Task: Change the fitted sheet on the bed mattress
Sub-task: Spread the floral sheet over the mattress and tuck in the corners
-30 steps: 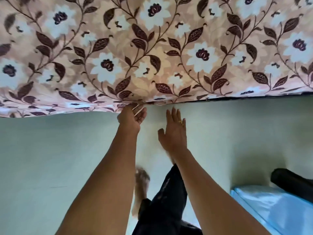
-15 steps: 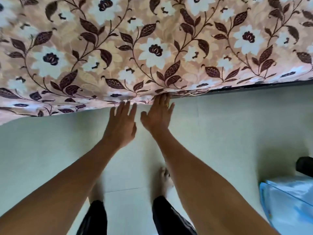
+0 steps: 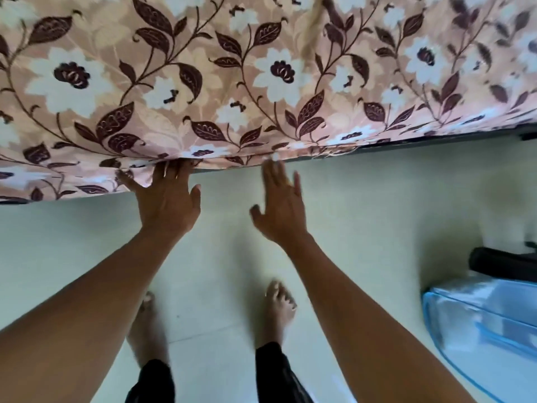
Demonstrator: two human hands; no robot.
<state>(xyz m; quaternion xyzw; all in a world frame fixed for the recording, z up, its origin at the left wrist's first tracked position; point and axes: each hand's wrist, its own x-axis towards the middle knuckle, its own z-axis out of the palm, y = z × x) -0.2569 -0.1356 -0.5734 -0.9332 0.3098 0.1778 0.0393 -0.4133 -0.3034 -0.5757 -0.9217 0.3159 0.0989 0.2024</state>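
A pink-beige fitted sheet with white flowers and dark brown leaves covers the mattress across the top of the head view. Its lower edge hangs over the bed side. My left hand reaches up to that edge, its fingertips tucked under the hanging fabric, which folds over them. My right hand is spread flat with straight fingers just below the sheet edge, blurred, its fingertips about at the hem. A dark strip of bed frame shows under the sheet at the right.
I stand barefoot on a pale tiled floor close to the bed. A clear blue plastic bag or container lies on the floor at the lower right, with a black object behind it.
My hands moved apart along the sheet edge. The left hand slid left and pushed its fingers under the hem; the right hand shifted right. The camera moved closer to the bed.
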